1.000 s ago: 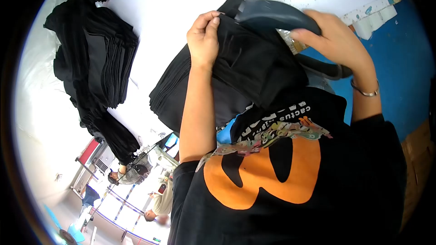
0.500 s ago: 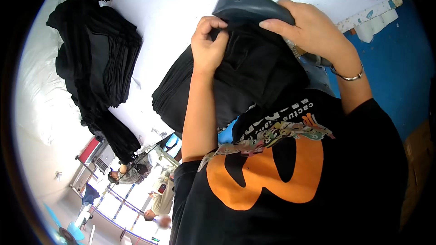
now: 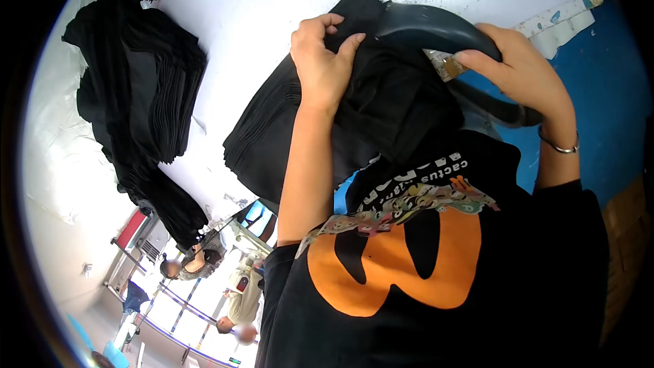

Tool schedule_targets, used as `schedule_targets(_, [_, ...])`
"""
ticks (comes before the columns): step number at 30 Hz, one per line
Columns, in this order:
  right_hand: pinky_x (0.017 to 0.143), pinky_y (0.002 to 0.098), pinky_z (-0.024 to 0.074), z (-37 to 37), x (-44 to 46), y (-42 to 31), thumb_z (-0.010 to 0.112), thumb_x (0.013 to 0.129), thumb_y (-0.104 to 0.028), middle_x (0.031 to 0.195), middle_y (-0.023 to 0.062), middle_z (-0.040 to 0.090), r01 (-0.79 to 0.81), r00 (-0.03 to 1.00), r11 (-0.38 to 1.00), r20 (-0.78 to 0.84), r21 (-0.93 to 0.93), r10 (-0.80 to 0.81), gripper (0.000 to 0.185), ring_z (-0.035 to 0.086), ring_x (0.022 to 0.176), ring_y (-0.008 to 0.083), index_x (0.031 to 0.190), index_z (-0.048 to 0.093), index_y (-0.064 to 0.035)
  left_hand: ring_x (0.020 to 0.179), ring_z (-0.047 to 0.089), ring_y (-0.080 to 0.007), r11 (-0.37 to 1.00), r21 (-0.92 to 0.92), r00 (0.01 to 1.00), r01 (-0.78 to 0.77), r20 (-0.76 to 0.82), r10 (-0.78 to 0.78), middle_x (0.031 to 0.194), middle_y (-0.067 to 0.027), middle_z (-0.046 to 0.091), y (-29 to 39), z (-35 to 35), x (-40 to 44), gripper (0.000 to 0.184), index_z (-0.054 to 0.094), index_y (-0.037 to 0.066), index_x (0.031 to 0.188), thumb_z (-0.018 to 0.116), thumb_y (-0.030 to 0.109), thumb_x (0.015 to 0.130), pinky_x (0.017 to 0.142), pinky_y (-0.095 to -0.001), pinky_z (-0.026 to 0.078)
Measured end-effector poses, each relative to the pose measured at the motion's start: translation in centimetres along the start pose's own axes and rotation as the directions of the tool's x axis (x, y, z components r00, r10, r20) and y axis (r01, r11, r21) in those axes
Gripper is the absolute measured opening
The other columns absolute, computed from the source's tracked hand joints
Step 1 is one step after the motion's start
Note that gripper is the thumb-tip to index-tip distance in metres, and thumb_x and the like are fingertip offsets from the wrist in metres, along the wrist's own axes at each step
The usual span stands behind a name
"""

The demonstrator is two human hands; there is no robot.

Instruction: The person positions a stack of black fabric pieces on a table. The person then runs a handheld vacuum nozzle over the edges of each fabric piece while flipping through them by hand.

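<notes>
My left hand [image 3: 320, 61] pinches the upper end of a black cloth piece [image 3: 357, 10] between thumb and fingers. Under it lies a thick fanned stack of black cloth pieces [image 3: 262, 129], partly covered by my forearm. A dark blue-grey curved hand tool [image 3: 432, 26], shaped like a label gun, is gripped at its far right end by my right hand [image 3: 521, 68]. The tool's front end touches or overlaps the cloth just right of my left fingertips. Below its body a second dark curved arm [image 3: 497, 105] reaches toward my right wrist.
Another stack of black cloth [image 3: 146, 88] lies on the white table [image 3: 238, 0] at left. More black cloth lies in both upper corners. The table edge [image 3: 552, 17] and blue floor [image 3: 606, 95] are at right. Two people [image 3: 194, 259] are in the background, lower left.
My right hand has moved right and down, and the tool with it. The cloth end beside my left fingers now shows. The tool's lower arm has come into fuller view.
</notes>
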State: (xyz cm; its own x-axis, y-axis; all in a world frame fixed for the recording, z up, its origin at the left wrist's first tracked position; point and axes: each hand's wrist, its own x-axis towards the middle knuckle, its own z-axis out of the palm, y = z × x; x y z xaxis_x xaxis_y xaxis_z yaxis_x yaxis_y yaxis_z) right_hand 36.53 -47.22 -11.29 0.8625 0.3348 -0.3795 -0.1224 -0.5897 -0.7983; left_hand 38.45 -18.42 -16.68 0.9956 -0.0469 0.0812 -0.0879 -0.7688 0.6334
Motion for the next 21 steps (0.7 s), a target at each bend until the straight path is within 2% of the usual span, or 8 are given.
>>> schedule_targets(3, [0.059, 0.0314, 0.0453, 1.1, 1.3, 1.2, 0.062, 0.098, -0.043, 0.070, 0.0071, 0.061, 0.081, 0.997, 0.997, -0.007, 0.000, -0.081, 0.047, 0.056, 0.062, 0.0151, 0.100, 0.069, 0.0030, 0.086, 0.058, -0.0235, 0.995, 0.011, 0.987, 0.099, 0.126, -0.100, 0.087, -0.0042, 0.058, -0.5, 0.2, 0.1, 0.030, 0.069, 0.006, 0.095, 0.088, 0.014, 0.074, 0.090, -0.0363, 0.047])
schedule_targets(5, [0.055, 0.0294, 0.0437, 2.7, 3.9, 0.0, 0.060, 0.099, -0.046, 0.064, 0.0045, 0.058, 0.131, 0.990, 0.974, -0.075, 0.182, -0.119, 0.049, 0.053, 0.057, 0.0124, 0.094, 0.067, 0.0028, 0.087, 0.059, -0.0234, 0.993, 0.010, 0.976, 0.120, 0.180, -0.120, 0.087, -0.0051, 0.059, -0.6, 0.1, 0.3, 0.030, 0.068, 0.004, 0.095, 0.087, 0.015, 0.075, 0.091, -0.0357, 0.047])
schedule_targets(8, [0.047, 0.0242, 0.0402, 1.6, 2.8, -0.5, 0.060, 0.099, -0.048, 0.057, -0.0002, 0.051, 0.072, 0.997, 0.973, -0.033, 0.220, -0.067, 0.050, 0.049, 0.048, 0.0080, 0.084, 0.063, -0.0004, 0.096, 0.063, -0.0214, 0.858, -0.395, 0.937, 0.327, 0.257, -0.239, 0.095, -0.0092, 0.068, -0.5, -0.8, 0.6, 0.022, 0.070, 0.003, 0.101, 0.079, 0.018, 0.088, 0.091, -0.0342, 0.050])
schedule_targets(13, [0.042, 0.0249, 0.0396, 0.1, 0.7, 1.7, 0.064, 0.093, -0.058, 0.054, 0.0017, 0.053, -0.070, 0.996, 0.975, 0.073, 0.212, 0.055, 0.058, 0.053, 0.042, 0.0117, 0.090, 0.070, -0.0003, 0.090, 0.063, -0.0179, 0.899, -0.258, 0.927, 0.353, 0.224, -0.300, 0.094, -0.0088, 0.069, -0.4, 0.5, 0.8, 0.019, 0.071, 0.003, 0.107, 0.072, 0.015, 0.093, 0.087, -0.0335, 0.052])
schedule_targets(14, [0.041, 0.0219, 0.0366, 1.0, 1.4, 1.2, 0.059, 0.101, -0.043, 0.055, -0.0024, 0.049, 0.003, 1.000, 0.978, 0.026, 0.207, -0.009, 0.043, 0.047, 0.042, 0.0062, 0.083, 0.062, -0.0035, 0.087, 0.062, -0.0171, 0.835, -0.331, 0.893, 0.439, 0.264, -0.365, 0.089, -0.0083, 0.068, -0.1, 0.5, 1.0, 0.018, 0.071, 0.002, 0.107, 0.070, 0.014, 0.093, 0.084, -0.0332, 0.052])
schedule_targets(15, [0.042, 0.0221, 0.0369, 1.9, 2.7, 0.3, 0.059, 0.101, -0.043, 0.054, -0.0029, 0.048, 0.053, 0.998, 0.968, -0.027, 0.245, -0.048, 0.043, 0.047, 0.043, 0.0062, 0.086, 0.063, -0.0029, 0.083, 0.062, -0.0163, 0.760, -0.395, 0.853, 0.517, 0.307, -0.422, 0.084, -0.0077, 0.068, 0.1, 0.4, 1.3, 0.017, 0.071, 0.001, 0.106, 0.069, 0.013, 0.094, 0.081, -0.0328, 0.052])
schedule_targets(18, [0.043, 0.0216, 0.0377, 3.5, 5.2, 0.6, 0.059, 0.101, -0.043, 0.053, -0.0032, 0.047, 0.212, 0.971, 0.960, -0.154, 0.181, -0.185, 0.043, 0.047, 0.044, 0.0061, 0.090, 0.065, -0.0023, 0.079, 0.061, -0.0143, 0.860, -0.343, 0.915, 0.378, 0.282, -0.290, 0.081, -0.0048, 0.067, -0.6, -0.3, 1.2, 0.014, 0.071, 0.002, 0.106, 0.065, 0.009, 0.096, 0.078, -0.0288, 0.050])
schedule_targets(21, [0.044, 0.0212, 0.0397, 0.7, 1.6, 0.2, 0.060, 0.100, -0.044, 0.055, -0.0024, 0.050, 0.010, 1.000, 0.962, 0.010, 0.274, -0.013, 0.043, 0.049, 0.045, 0.0063, 0.092, 0.066, -0.0024, 0.081, 0.062, -0.0135, 0.929, -0.328, 0.937, 0.170, 0.345, -0.049, 0.087, -0.0044, 0.070, 0.3, -4.1, 0.1, 0.014, 0.072, 0.003, 0.104, 0.063, 0.012, 0.098, 0.079, -0.0269, 0.050])
